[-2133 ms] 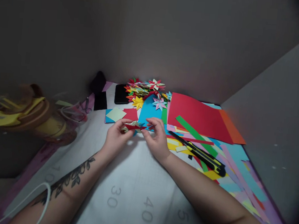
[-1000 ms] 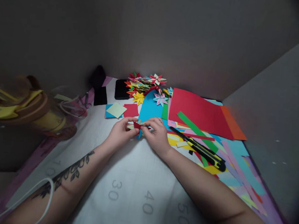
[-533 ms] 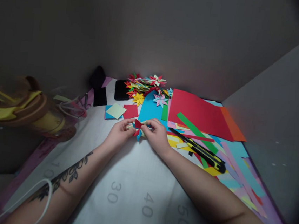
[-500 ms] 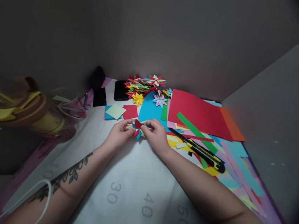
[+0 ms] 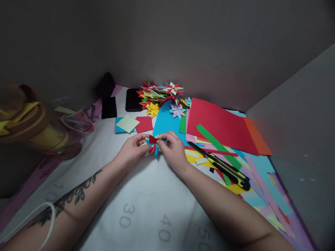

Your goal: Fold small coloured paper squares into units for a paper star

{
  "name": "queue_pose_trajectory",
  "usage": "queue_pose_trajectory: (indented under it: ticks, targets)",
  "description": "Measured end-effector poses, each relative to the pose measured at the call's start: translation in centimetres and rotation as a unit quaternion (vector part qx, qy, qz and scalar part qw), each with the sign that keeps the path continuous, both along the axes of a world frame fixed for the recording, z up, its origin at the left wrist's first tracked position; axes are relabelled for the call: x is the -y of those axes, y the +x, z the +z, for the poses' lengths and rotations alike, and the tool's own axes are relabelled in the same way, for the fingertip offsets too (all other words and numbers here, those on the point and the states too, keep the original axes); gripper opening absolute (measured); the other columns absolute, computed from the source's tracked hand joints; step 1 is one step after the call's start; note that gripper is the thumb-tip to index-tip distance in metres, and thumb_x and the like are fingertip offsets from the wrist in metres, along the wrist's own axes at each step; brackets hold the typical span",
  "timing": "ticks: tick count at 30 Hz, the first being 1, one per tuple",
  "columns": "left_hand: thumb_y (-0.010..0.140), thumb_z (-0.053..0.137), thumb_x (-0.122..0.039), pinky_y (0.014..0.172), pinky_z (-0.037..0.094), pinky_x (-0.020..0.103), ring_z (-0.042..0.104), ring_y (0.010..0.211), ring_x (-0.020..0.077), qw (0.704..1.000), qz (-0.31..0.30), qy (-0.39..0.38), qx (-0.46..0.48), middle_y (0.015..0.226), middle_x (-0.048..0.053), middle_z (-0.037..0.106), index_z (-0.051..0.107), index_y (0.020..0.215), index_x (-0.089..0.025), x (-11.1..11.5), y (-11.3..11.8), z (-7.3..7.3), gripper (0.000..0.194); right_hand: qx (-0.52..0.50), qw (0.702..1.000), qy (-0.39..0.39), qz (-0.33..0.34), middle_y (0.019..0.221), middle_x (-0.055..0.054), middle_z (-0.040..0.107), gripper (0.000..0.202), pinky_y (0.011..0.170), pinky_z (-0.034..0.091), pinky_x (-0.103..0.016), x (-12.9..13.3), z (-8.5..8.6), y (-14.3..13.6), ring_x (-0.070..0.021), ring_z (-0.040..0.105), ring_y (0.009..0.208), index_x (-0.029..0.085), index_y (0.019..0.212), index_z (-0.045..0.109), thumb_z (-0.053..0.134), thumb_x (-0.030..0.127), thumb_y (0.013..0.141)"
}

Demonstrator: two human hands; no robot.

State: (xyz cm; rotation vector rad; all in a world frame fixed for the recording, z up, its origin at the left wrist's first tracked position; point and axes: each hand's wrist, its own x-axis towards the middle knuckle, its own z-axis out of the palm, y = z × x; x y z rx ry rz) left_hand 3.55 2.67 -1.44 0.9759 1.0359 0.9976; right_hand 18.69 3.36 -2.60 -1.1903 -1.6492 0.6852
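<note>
Between my two hands is a small folded paper star (image 5: 154, 146) in red, blue and pale cream. My left hand (image 5: 134, 149) pinches its left side with thumb and fingers. On the opposite side, my right hand (image 5: 173, 149) grips it, the thumb pressed near the red point at the top. Fingers cover parts of the star. Just beyond my left hand lie square paper pieces: pale green (image 5: 127, 124), red (image 5: 144, 125) and blue underneath. A heap of finished folded stars (image 5: 155, 94) rests at the back, with a yellow star (image 5: 153, 109) and a pink-and-blue star (image 5: 177, 110) in front.
A black-and-yellow utility knife (image 5: 225, 168) lies on paper strips at the right. Behind it are red sheets (image 5: 221, 124) and an orange sheet (image 5: 258, 138). A black phone (image 5: 133, 100) sits at the back; a lidded cup (image 5: 42, 129) stands left. A white cable (image 5: 53, 225) crosses my left forearm.
The whole view has shifted slightly, so the things on the table appear a little further left. Both hands keep their hold on the star, with only slight finger movement.
</note>
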Motion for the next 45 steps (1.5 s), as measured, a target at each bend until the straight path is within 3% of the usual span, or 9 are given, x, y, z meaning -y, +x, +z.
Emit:
queue_pose_trajectory:
  ticks: [5, 13, 19, 30, 36, 42, 45]
  targets:
    - [0.06, 0.065, -0.016, 0.042, 0.028, 0.017, 0.044, 0.043, 0.0051, 1.0, -0.013, 0.006, -0.01, 0.056, -0.002, 0.059, 0.061, 0.088, -0.013, -0.1, -0.2, -0.1, 0.029, 0.015, 0.999, 0.028, 0.008, 0.08, -0.003, 0.061, 0.008, 0.076, 0.043, -0.031, 0.1, 0.0, 0.0, -0.0174, 0.055, 0.083, 0.02, 0.077, 0.062, 0.054, 0.017, 0.077]
    - [0.059, 0.071, -0.02, 0.044, 0.03, 0.017, 0.044, 0.044, 0.0052, 0.998, 0.057, -0.01, 0.029, 0.056, -0.003, 0.057, 0.06, 0.083, -0.013, 0.5, 1.0, -0.4, 0.027, -0.052, 0.996, -0.053, -0.043, 0.078, -0.001, 0.058, 0.009, 0.065, 0.042, -0.026, -0.1, -0.3, -0.3, -0.0152, 0.053, 0.074, 0.019, 0.074, 0.056, 0.053, 0.026, 0.076]
    - [0.065, 0.067, -0.022, 0.049, 0.037, 0.019, 0.049, 0.052, 0.0074, 0.996, 0.081, 0.045, -0.019, 0.064, -0.001, 0.061, 0.062, 0.082, -0.015, 0.8, 1.2, -1.1, 0.019, -0.131, 0.984, -0.116, -0.019, 0.069, 0.002, 0.054, 0.011, 0.058, 0.041, -0.023, -0.5, -0.7, -0.6, -0.0121, 0.049, 0.063, 0.019, 0.074, 0.052, 0.053, 0.03, 0.076]
    - [0.067, 0.066, -0.024, 0.062, 0.046, 0.023, 0.06, 0.07, 0.0133, 0.99, 0.07, 0.083, -0.085, 0.081, 0.004, 0.067, 0.066, 0.082, -0.015, 0.8, 1.0, -0.7, 0.018, -0.16, 0.978, -0.134, -0.02, 0.068, 0.003, 0.054, 0.011, 0.059, 0.042, -0.023, -0.6, -0.8, -0.6, -0.0119, 0.049, 0.063, 0.019, 0.073, 0.052, 0.054, 0.03, 0.074]
    - [0.067, 0.067, -0.024, 0.053, 0.042, 0.018, 0.058, 0.056, 0.0092, 0.994, 0.056, 0.058, -0.072, 0.065, -0.004, 0.061, 0.048, 0.099, -0.019, 0.4, 0.4, -0.1, 0.037, -0.1, 0.989, -0.107, -0.006, 0.069, 0.002, 0.056, 0.009, 0.059, 0.041, -0.022, -0.6, -0.6, -0.2, -0.0122, 0.049, 0.064, 0.018, 0.076, 0.057, 0.05, 0.024, 0.077]
    - [0.068, 0.064, -0.02, 0.067, 0.05, 0.025, 0.063, 0.08, 0.0137, 0.995, 0.013, 0.06, -0.075, 0.1, 0.007, 0.062, 0.039, 0.117, -0.021, -0.2, -0.5, 0.3, 0.055, -0.043, 0.995, -0.087, 0.028, 0.077, 0.0, 0.062, 0.017, 0.065, 0.042, -0.023, -0.7, -0.8, 0.2, -0.0137, 0.054, 0.072, 0.019, 0.084, 0.063, 0.048, 0.02, 0.078]
    - [0.067, 0.063, -0.017, 0.068, 0.051, 0.025, 0.062, 0.087, 0.0159, 0.995, 0.006, 0.062, -0.08, 0.108, 0.01, 0.061, 0.034, 0.128, -0.023, -0.4, -0.7, 0.0, 0.067, -0.028, 0.995, -0.088, 0.049, 0.082, -0.001, 0.064, 0.019, 0.065, 0.043, -0.024, -0.7, -0.8, 0.3, -0.014, 0.056, 0.074, 0.02, 0.087, 0.065, 0.049, 0.02, 0.078]
